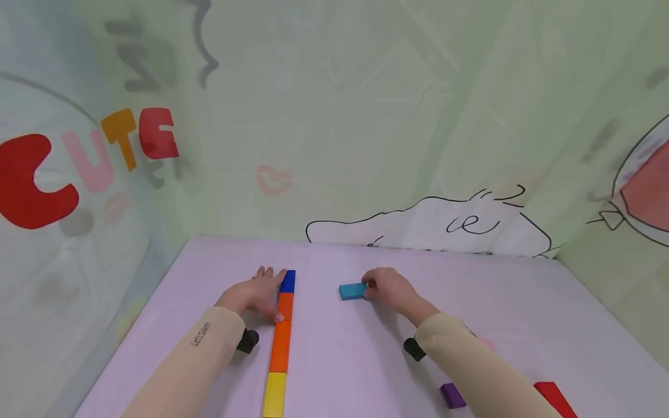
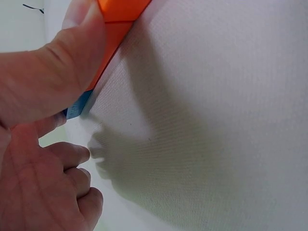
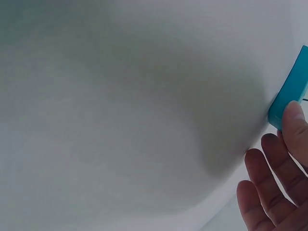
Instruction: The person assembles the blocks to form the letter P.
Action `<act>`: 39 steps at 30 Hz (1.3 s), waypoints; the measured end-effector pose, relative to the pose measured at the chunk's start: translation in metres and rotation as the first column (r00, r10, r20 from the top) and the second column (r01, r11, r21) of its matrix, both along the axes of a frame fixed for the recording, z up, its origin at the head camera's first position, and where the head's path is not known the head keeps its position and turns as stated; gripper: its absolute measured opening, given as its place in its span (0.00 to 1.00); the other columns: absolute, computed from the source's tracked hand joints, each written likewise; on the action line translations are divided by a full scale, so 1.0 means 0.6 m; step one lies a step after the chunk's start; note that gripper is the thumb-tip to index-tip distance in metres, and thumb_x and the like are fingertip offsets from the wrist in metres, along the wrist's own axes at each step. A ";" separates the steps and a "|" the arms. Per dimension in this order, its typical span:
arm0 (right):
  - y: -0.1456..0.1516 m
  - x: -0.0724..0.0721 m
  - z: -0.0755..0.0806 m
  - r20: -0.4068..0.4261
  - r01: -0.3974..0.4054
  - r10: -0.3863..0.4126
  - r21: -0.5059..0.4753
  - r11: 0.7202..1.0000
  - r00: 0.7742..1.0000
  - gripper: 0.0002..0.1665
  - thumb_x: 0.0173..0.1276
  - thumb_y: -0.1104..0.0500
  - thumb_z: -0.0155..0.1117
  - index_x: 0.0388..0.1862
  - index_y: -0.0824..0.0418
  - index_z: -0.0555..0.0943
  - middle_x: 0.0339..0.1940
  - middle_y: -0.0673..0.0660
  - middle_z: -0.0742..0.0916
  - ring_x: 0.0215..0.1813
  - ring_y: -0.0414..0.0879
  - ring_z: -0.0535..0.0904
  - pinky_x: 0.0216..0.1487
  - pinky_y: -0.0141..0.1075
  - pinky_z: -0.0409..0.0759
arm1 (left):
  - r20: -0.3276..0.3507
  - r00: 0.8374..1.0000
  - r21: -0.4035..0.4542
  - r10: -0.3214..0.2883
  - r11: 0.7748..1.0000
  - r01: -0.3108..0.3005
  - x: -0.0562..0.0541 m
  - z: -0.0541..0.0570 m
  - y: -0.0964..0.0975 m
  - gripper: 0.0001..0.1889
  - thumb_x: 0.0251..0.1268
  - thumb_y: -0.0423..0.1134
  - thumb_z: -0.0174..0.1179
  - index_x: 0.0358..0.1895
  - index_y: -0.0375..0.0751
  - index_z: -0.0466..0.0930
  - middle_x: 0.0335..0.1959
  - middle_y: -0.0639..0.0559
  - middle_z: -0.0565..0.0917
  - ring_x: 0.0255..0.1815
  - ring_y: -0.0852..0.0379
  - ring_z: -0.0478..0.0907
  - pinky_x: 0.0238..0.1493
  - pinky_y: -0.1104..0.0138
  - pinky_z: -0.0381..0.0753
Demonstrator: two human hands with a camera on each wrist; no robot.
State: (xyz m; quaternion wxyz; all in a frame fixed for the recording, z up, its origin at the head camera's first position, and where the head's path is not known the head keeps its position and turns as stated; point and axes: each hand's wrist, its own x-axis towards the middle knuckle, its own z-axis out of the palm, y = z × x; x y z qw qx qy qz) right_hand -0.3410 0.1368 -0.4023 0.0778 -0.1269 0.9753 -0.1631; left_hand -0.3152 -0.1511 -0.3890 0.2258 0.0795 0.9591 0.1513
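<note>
A straight row of blocks runs along the table: a blue block [image 1: 288, 281] at the far end, two orange blocks [image 1: 282, 346], then a yellow block [image 1: 274, 395] nearest. My left hand [image 1: 256, 295] lies along the row's left side, index fingertip at the blue block and thumb on the orange ones near their seam. The left wrist view shows its other fingers loosely bent, off the blocks. To the right of the row, my right hand [image 1: 391, 288] pinches the right end of a turquoise block [image 3: 290, 92] between thumb and fingers, its long side pointing toward the row.
A purple block [image 1: 453, 396], a red block [image 1: 555, 398] and a pink piece [image 1: 488, 343] lie around my right forearm, which partly covers the pink one. The pale lilac table [image 1: 334, 360] ends at a printed cloth wall [image 1: 334, 116] behind and at both sides.
</note>
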 end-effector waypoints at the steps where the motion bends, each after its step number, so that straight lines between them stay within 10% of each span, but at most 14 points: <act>1: -0.003 -0.002 0.000 0.005 0.003 -0.003 -0.009 1.000 1.000 0.16 0.68 0.64 0.70 0.54 0.65 0.85 0.44 0.58 0.88 0.44 0.48 0.79 0.54 0.44 0.84 | 0.000 1.000 -0.001 0.000 1.000 0.000 -0.001 0.000 0.000 0.54 0.58 0.45 0.75 0.83 0.40 0.49 0.83 0.31 0.48 0.85 0.32 0.40 0.78 0.34 0.54; 39: -0.107 -0.055 -0.010 0.009 -0.093 0.094 -0.102 0.990 0.996 0.17 0.69 0.61 0.71 0.55 0.64 0.86 0.42 0.57 0.87 0.43 0.47 0.77 0.51 0.40 0.82 | 0.009 1.000 -0.024 0.017 1.000 -0.017 -0.007 -0.003 0.001 0.54 0.59 0.47 0.74 0.84 0.44 0.49 0.85 0.36 0.48 0.86 0.37 0.40 0.80 0.37 0.54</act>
